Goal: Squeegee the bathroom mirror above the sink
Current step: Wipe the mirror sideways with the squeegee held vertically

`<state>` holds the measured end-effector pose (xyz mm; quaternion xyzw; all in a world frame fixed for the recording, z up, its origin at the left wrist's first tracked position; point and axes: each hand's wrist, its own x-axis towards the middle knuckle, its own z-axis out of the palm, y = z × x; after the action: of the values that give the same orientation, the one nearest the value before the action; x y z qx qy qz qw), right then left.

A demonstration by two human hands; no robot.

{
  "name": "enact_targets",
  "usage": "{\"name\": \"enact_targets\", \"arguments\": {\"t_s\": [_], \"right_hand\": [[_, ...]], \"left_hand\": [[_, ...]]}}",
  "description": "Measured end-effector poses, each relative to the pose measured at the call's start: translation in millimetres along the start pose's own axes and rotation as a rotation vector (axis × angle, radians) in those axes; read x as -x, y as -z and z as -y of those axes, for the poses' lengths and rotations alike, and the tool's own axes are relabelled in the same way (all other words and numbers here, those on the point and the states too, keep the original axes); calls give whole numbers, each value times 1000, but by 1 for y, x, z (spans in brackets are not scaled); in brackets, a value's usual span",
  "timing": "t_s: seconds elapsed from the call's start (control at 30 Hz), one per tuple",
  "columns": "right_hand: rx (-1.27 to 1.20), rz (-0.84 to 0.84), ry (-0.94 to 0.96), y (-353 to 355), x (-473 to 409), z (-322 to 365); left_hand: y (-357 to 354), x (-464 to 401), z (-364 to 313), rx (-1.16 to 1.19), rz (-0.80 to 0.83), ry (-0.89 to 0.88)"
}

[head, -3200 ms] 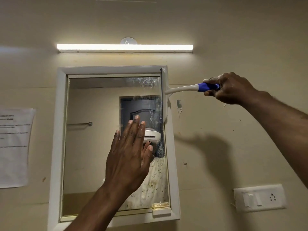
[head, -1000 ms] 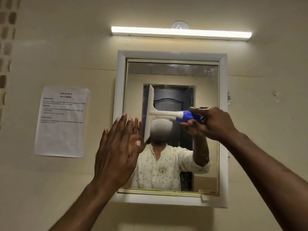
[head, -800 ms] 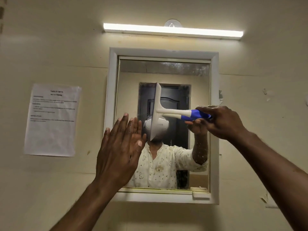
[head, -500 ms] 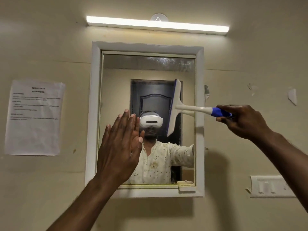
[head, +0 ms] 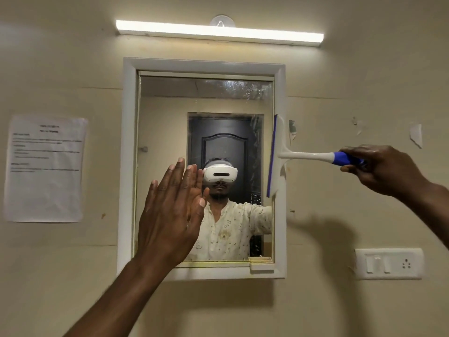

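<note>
The white-framed mirror [head: 167, 113] hangs on the cream wall under a tube light. My right hand [head: 386, 170] grips the blue end of a white squeegee [head: 275, 154], whose upright blade lies over the mirror's right frame edge at mid height. My left hand [head: 173, 211] is raised flat, fingers straight and together, in front of the mirror's lower left part; I cannot tell whether it touches the glass. Smears and droplets show along the top strip and the right side of the glass.
A tube light [head: 218, 32] runs above the mirror. A printed paper sheet [head: 46, 169] is stuck to the wall at left. A white switch plate [head: 388, 263] sits at lower right. A small latch [head: 261, 263] is on the frame's lower right corner.
The squeegee blade slid rightward across the glass from near the middle to the right frame edge. My left hand stayed raised in front of the lower left glass.
</note>
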<state>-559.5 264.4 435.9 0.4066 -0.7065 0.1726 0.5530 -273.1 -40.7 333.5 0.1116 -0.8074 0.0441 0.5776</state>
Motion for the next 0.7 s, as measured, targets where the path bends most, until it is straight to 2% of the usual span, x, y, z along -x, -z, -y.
{"name": "enact_targets", "arguments": {"t_s": [0.3, 0.53, 0.7], "right_hand": [[45, 28, 2, 6, -3, -9], [-13, 92, -23, 13, 2, -7], [-40, 118, -33, 16, 9, 23]], "left_hand": [[27, 9, 3, -30, 18, 31], [48, 17, 14, -64, -2, 33], [59, 18, 26, -92, -23, 51]]}}
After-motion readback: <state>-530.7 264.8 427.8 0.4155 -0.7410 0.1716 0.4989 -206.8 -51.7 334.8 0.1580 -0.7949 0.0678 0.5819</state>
